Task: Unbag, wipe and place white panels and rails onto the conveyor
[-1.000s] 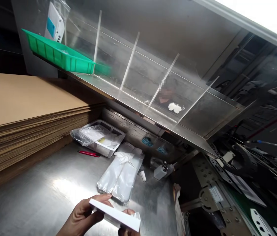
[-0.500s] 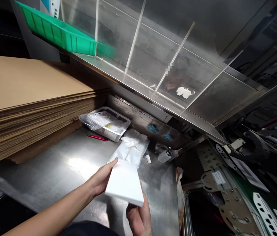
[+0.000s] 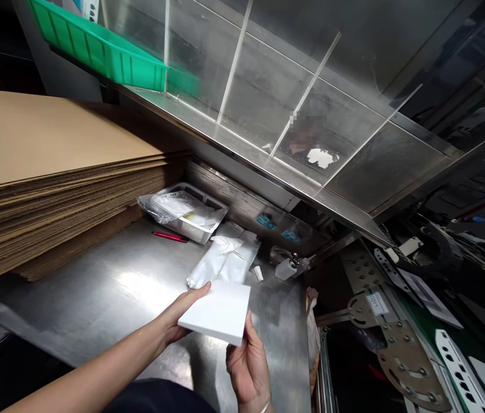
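Note:
Between my two hands, above the metal table, is a flat white slab (image 3: pixel 216 311) like a thin box or a stack of sheets; its exact kind I cannot make out. My left hand (image 3: pixel 182 312) grips its left edge, thumb on top and fingers hidden beneath. At the right edge, my right hand (image 3: pixel 247 355) pinches the near corner with thumb and fingers. Just beyond the slab lies a pile of clear plastic bags (image 3: pixel 225 258) with a white knotted strip on top.
A tall cardboard stack (image 3: pixel 66 137) fills the left. Behind are a grey tray (image 3: pixel 195 232) with plastic in it, a red pen (image 3: pixel 170 236) and a small white bottle (image 3: pixel 285 268). A metal shelf (image 3: pixel 263 166) with a green bin (image 3: pixel 109 54) overhangs the table. Machinery (image 3: pixel 401 355) stands at right.
The white slab has turned and tilted, its near edge now higher and further left. My right hand has moved up slightly with it, and the left hand keeps its hold.

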Tool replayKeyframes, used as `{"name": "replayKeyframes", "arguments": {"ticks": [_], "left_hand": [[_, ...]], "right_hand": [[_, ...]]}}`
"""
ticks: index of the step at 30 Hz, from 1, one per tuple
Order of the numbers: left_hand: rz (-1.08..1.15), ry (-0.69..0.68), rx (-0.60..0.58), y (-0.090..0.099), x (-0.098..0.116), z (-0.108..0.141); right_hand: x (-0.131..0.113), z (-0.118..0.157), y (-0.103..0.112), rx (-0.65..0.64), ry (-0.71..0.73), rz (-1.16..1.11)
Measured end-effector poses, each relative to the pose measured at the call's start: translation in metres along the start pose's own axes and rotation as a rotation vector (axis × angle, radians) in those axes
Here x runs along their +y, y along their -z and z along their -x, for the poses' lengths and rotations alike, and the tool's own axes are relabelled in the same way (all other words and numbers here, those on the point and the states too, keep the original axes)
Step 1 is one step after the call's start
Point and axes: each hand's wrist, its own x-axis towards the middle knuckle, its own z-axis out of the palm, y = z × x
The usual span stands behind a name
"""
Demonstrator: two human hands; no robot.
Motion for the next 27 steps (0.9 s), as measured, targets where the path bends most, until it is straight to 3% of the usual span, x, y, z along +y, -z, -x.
{"name": "replayKeyframes", "arguments": {"ticks": [2,8,19,27], "left_hand": [[-0.128,-0.018,-0.025,0.011,-0.002,-0.003],[-0.366,-0.067,0.012,0.030,-0.002,0.000],[-0.440,-0.067,0.052,0.053,-0.009,0.001],[-0.488,-0.060,0.066,0.058,-0.006,-0.003]], "right_hand": [[0.001,0.005,-0.007,0.002,0.065,-0.008],[0.004,0.014,-0.020,-0.008,0.161,0.263],[0.014,0.009,-0.016,0.012,0.237,0.436],[0.020,0.003,-0.015,-0.022,0.230,0.468]]}}
